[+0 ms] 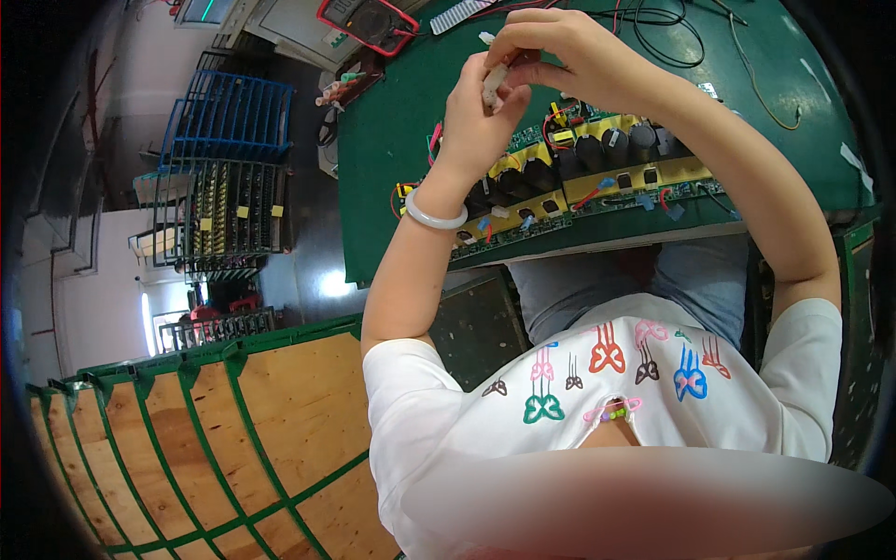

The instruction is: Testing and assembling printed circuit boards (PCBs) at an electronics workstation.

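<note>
Over the green bench my two hands are close together, with their fingers bent around a small whitish piece (495,84) whose kind I cannot make out. My left hand (474,121) grips it from below. From above and to the right, the bent fingers of my right hand (551,51) pinch at the same piece and partly hide it. Just beneath the hands lie circuit boards with yellow strips and black round capacitors, one board (611,149) to the right and another board (523,182) nearer the left. Short red and blue wires stick out along their near edge.
A red multimeter (366,23) lies at the bench's far left, with leads beside it. Black cable (667,42) is coiled at the far right. The green bench top (378,177) ends close to my lap. Racks holding boards (233,215) stand left, beyond a wooden-panelled green frame (289,392).
</note>
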Available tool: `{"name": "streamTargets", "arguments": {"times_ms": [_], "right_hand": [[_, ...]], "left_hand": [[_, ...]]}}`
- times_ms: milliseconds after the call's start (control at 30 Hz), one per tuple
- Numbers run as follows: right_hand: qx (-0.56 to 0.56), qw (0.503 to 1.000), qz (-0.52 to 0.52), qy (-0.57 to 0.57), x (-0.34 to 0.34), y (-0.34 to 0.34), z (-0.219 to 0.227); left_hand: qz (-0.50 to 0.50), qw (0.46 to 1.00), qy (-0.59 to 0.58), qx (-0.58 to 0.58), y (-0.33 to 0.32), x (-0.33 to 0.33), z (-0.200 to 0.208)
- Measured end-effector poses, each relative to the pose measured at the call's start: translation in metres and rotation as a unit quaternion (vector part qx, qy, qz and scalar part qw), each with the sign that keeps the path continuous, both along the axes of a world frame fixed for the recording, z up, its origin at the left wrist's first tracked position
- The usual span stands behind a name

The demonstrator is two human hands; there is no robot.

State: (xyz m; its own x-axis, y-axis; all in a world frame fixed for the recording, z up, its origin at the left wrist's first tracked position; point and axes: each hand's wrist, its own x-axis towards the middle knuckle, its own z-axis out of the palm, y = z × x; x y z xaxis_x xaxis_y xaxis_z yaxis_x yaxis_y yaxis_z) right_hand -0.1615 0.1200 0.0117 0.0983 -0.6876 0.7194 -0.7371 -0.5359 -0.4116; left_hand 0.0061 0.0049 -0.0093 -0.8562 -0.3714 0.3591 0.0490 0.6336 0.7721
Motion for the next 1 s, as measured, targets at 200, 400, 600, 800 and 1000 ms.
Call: {"name": "streamTargets", "arguments": {"times_ms": [200, 400, 600, 800, 1000], "right_hand": [[0.021, 0.999, -0.013, -0.044, -0.003, 0.010, 0.006], [0.062, 0.995, -0.012, -0.071, -0.002, 0.010, 0.004], [0.056, 0.993, -0.019, -0.103, 0.001, 0.012, 0.006], [0.046, 0.997, -0.017, -0.060, -0.001, 0.014, 0.007], [0.006, 1.000, -0.013, 0.000, -0.002, 0.009, 0.004]], "left_hand": [[-0.077, 0.982, -0.007, 0.172, -0.014, 0.013, -0.004], [-0.067, 0.984, 0.006, 0.167, -0.015, 0.019, -0.002], [0.019, 0.996, 0.028, -0.083, -0.010, 0.019, 0.006], [0.025, 0.989, 0.041, -0.140, -0.007, 0.016, 0.010], [0.014, 0.986, 0.007, -0.166, -0.006, 0.017, 0.012]]}}
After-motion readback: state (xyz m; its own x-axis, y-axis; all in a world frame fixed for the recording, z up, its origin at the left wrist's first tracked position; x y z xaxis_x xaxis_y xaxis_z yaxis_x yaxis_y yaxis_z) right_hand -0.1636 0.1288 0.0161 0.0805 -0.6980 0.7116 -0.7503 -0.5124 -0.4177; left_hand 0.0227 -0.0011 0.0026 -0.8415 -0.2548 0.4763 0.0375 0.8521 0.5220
